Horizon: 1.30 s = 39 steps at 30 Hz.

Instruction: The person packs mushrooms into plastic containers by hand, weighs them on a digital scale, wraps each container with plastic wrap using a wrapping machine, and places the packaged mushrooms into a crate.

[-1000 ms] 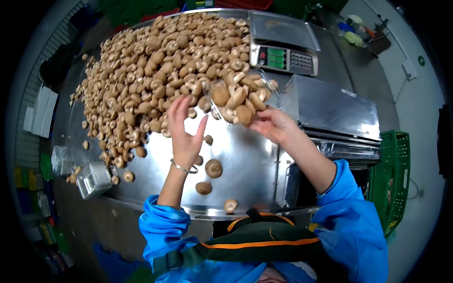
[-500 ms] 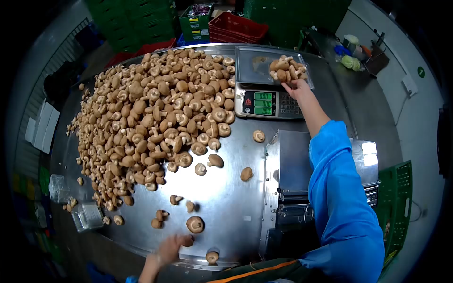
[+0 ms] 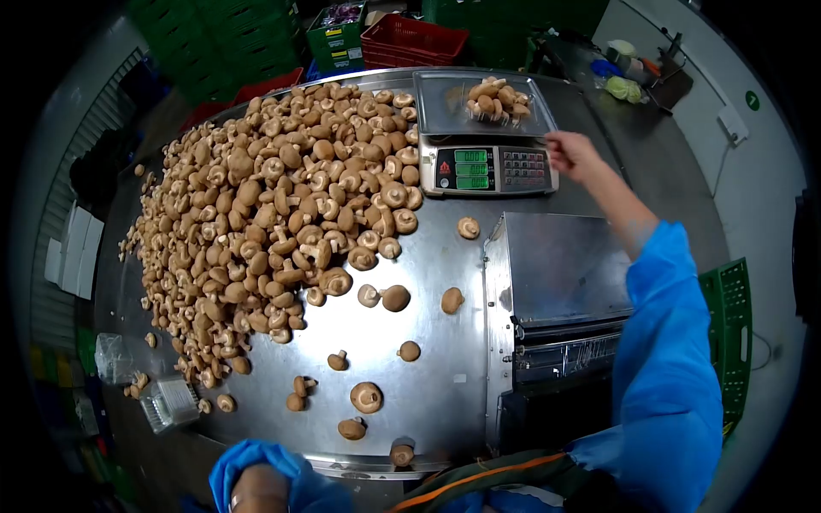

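A clear tray of brown mushrooms (image 3: 498,101) rests on the metal pan of the digital scale (image 3: 487,171), whose green display is lit. My right hand (image 3: 571,155) is just right of the scale, its fingers curled and slightly blurred; whether they hold anything is hidden. Of my left arm only the blue sleeve and forearm show at the bottom edge, and the hand itself is out of view. A large heap of mushrooms (image 3: 256,205) covers the left of the metal table (image 3: 428,368). Several loose mushrooms (image 3: 366,397) lie in front of it.
A metal machine box (image 3: 564,269) stands right of the loose mushrooms. Empty clear trays (image 3: 169,402) sit at the table's left front. Red crates (image 3: 415,38) and green crates are behind the table, and another green crate (image 3: 731,333) is at the right.
My right hand has let go of the mushroom tray on the scale and moved down and right. My left hand has dropped out of view. Another mushroom lies among the loose ones in front.
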{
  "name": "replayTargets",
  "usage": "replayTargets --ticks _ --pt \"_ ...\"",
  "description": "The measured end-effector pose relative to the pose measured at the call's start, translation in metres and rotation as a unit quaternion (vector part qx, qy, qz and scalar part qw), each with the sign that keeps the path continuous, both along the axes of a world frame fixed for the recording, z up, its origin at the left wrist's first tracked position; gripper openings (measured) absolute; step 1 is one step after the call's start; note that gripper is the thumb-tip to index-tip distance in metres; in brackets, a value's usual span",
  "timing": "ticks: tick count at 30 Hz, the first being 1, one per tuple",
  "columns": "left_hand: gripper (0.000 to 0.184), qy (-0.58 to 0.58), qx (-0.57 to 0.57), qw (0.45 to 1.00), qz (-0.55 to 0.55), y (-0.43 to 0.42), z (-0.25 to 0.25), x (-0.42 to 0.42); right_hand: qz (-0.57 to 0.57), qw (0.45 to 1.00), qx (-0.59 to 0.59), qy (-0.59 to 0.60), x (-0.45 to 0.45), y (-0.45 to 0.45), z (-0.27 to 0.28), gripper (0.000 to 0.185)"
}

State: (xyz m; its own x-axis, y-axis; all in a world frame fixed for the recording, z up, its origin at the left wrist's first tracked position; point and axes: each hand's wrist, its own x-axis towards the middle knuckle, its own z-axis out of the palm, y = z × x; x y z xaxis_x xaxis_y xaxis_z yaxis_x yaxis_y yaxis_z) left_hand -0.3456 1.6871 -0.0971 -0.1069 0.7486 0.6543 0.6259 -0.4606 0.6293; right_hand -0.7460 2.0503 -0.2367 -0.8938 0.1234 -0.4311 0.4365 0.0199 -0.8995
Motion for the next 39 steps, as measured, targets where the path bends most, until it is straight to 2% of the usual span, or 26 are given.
replayTargets --ticks 1,2,4,5,6,7,9,10,11,12,13,15,17,18,20,23,26,28,30,31,32,33,34,35,37,39 --pt "0.029 -0.012 -0.091 0.988 0.12 0.004 -0.018 -0.025 0.008 0.996 0.075 0.055 0.009 0.01 0.017 0.021" --pt "0.03 -0.017 -0.2 0.946 0.255 0.008 -0.042 -0.047 0.005 0.986 0.137 0.097 0.01 0.021 0.027 0.025" --pt "0.032 0.001 -0.447 0.77 0.456 0.013 -0.106 -0.078 0.003 0.967 0.204 0.152 -0.005 0.048 0.038 0.025" --pt "0.033 0.014 -0.551 0.679 0.486 0.013 -0.141 -0.084 -0.007 0.965 0.205 0.163 -0.014 0.056 0.043 0.025" --pt "0.035 0.025 -0.605 0.624 0.494 0.013 -0.17 -0.088 -0.009 0.965 0.204 0.165 -0.022 0.06 0.047 0.025" --pt "0.036 0.035 -0.606 0.619 0.498 0.019 -0.192 -0.089 -0.012 0.965 0.203 0.167 -0.031 0.064 0.049 0.024" --pt "0.055 0.073 -0.389 0.761 0.514 0.034 -0.23 -0.091 -0.003 0.961 0.224 0.163 -0.045 0.06 0.05 0.023" --pt "0.062 -0.048 -0.342 0.753 0.56 0.062 -0.223 -0.088 0.001 0.959 0.237 0.157 -0.051 0.056 0.045 0.023" --pt "0.048 0.044 -0.411 0.735 0.537 0.074 -0.222 -0.091 -0.011 0.962 0.229 0.15 -0.06 0.051 0.037 0.024" --pt "0.056 0.035 -0.428 0.747 0.507 0.085 -0.234 -0.095 -0.021 0.964 0.223 0.143 -0.07 0.045 0.026 0.025" --pt "0.057 0.071 -0.423 0.748 0.507 0.096 -0.247 -0.101 -0.031 0.967 0.215 0.137 -0.08 0.038 0.014 0.026" --pt "0.058 0.034 -0.385 0.76 0.522 0.11 -0.267 -0.115 -0.028 0.971 0.213 0.105 -0.096 0.026 -0.011 0.028" --pt "0.049 0.117 -0.426 0.708 0.551 0.104 -0.293 -0.13 -0.033 0.955 0.266 0.125 -0.102 0.013 -0.028 0.036" --pt "0.038 0.066 -0.348 0.722 0.595 0.096 -0.304 -0.136 -0.02 0.943 0.299 0.143 -0.104 0.01 -0.033 0.038" --pt "0.027 0.033 -0.385 0.654 0.651 0.074 -0.296 -0.136 0.016 0.933 0.303 0.194 -0.11 0.003 -0.041 0.047" --pt "0.029 0.036 -0.395 0.586 0.706 0.04 -0.289 -0.123 0.126 0.799 0.479 0.342 -0.105 -0.027 -0.039 0.049" --pt "0.031 -0.001 -0.384 0.553 0.739 0.035 -0.267 -0.104 0.122 0.774 0.555 0.281 -0.111 -0.053 -0.051 0.048" --pt "0.031 0.002 -0.376 0.539 0.754 0.039 -0.261 -0.091 0.083 0.774 0.55 0.303 -0.121 -0.049 -0.056 0.045" --pt "0.03 -0.023 -0.322 0.562 0.762 0.042 -0.251 -0.085 -0.006 0.783 0.529 0.326 -0.117 -0.052 -0.051 0.041" --pt "0.03 -0.04 -0.294 0.573 0.764 0.045 -0.247 -0.081 0.007 0.824 0.415 0.386 -0.112 -0.051 -0.047 0.041" --pt "0.029 -0.146 -0.193 0.618 0.748 0.049 -0.242 -0.083 0.021 0.85 0.293 0.437 -0.105 -0.05 -0.042 0.042" --pt "0.042 -0.248 -0.11 0.653 0.707 0.052 -0.238 -0.087 0.14 0.881 0.211 0.398 -0.073 -0.062 -0.023 0.044" --pt "0.051 -0.431 0.056 0.657 0.616 0.064 -0.227 -0.097 0.257 0.892 0.125 0.35 -0.024 -0.08 0.0 0.047" --pt "0.06 -0.582 0.22 0.617 0.481 0.074 -0.214 -0.108 0.439 0.845 0.047 0.302 0.021 -0.091 0.01 0.053" --pt "0.07 -0.727 0.395 0.532 0.179 0.074 -0.196 -0.128 0.485 0.794 0.135 0.34 0.062 -0.088 0.017 0.054" --pt "0.039 -0.727 0.454 0.466 0.221 0.057 -0.226 -0.132 0.521 0.735 0.222 0.372 0.082 -0.08 0.026 0.056"
